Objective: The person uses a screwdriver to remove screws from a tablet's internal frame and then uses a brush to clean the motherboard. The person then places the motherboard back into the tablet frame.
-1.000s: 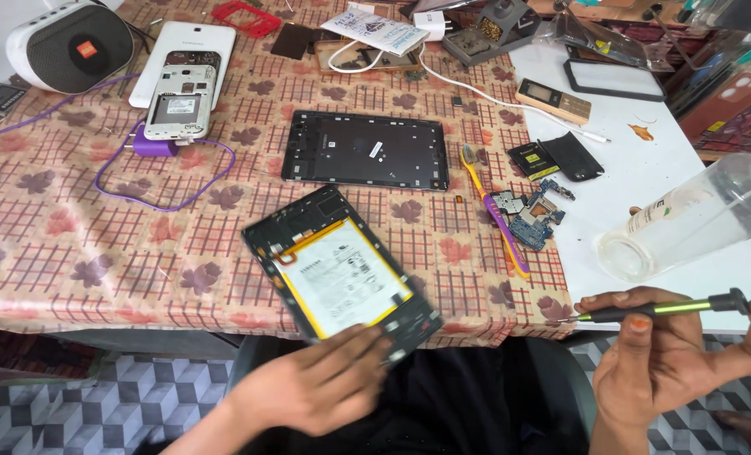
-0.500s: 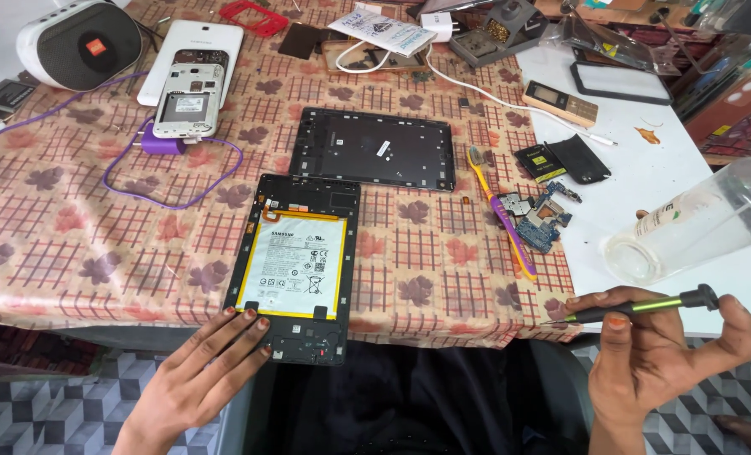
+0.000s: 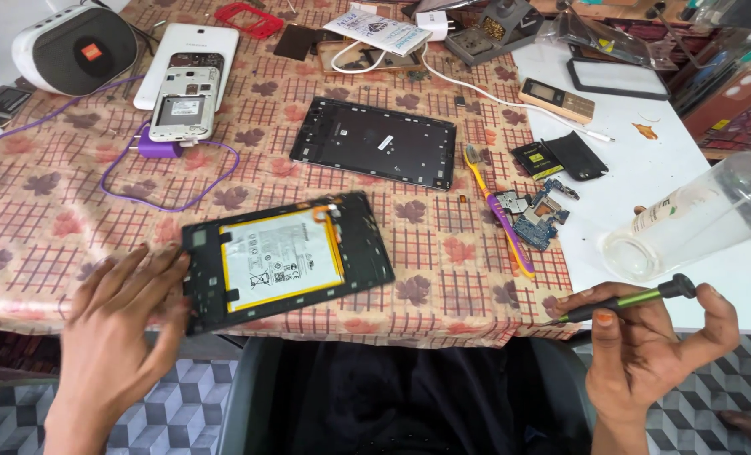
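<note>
An opened tablet (image 3: 287,257) with its white battery showing lies near the table's front edge, long side running left to right. My left hand (image 3: 127,324) rests flat on the tablet's left end, fingers spread. My right hand (image 3: 645,341) is below the table's front right edge and grips a thin green and black screwdriver (image 3: 624,302), held level with its tip pointing left. The tablet's black back cover (image 3: 374,141) lies further back on the cloth.
A yellow and purple toothbrush (image 3: 497,211) and small circuit boards (image 3: 531,215) lie right of the tablet. A clear bottle (image 3: 695,221) lies on its side at the right. An opened white phone (image 3: 181,103), a purple cable (image 3: 169,177) and a white speaker (image 3: 76,46) sit at the back left.
My left hand has turned the tablet clockwise on the cloth, from upright to lying crosswise, and moved left to its end. My right hand has kept the screwdriver almost in place.
</note>
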### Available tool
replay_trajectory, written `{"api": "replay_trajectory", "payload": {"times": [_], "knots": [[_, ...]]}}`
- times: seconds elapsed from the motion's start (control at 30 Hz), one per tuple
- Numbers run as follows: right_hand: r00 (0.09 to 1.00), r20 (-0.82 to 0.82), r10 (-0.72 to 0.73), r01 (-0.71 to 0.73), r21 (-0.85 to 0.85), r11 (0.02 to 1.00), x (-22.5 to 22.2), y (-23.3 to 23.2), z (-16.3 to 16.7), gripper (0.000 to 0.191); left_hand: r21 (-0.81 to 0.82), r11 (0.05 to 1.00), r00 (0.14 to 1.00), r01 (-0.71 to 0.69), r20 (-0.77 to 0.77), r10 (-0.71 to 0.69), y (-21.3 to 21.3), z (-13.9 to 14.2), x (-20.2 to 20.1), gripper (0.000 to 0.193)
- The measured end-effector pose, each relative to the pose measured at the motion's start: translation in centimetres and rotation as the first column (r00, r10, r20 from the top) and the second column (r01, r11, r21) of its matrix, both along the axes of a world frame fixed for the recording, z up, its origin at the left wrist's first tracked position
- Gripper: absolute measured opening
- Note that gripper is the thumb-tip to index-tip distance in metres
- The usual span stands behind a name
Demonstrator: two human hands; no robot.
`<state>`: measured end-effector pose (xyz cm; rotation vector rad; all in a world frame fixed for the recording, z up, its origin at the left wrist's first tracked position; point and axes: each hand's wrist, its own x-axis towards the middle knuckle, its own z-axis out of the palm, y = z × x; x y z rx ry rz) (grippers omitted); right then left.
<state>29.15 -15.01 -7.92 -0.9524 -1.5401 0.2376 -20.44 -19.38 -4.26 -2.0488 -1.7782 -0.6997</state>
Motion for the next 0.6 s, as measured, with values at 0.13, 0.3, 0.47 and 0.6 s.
{"api": "replay_trajectory", "payload": {"times": [0.13,0.3,0.47,0.6], "knots": [[0.999,0.044,0.011,-0.012,0.034,0.999,0.3,0.1,0.0,0.054,-0.042,0.991,0.955,-0.13,-0.273,0.114,3.3,0.1,3.1,0.083],[0.966,0.159,-0.203,0.197,0.052,0.979,1.0,0.0,0.3,0.041,-0.03,0.993,0.986,-0.11,-0.129,0.106,6.0,-0.9,8.5,0.089],[0.95,0.111,-0.293,0.286,0.071,0.956,1.0,0.5,1.4,0.037,0.035,0.967,0.946,-0.252,-0.2,0.254,6.5,-1.3,13.0,0.09],[0.921,0.276,-0.274,0.313,-0.105,0.944,0.8,2.1,3.6,0.035,0.034,0.933,0.894,-0.357,-0.277,0.352,7.0,-1.0,15.8,0.093]]}}
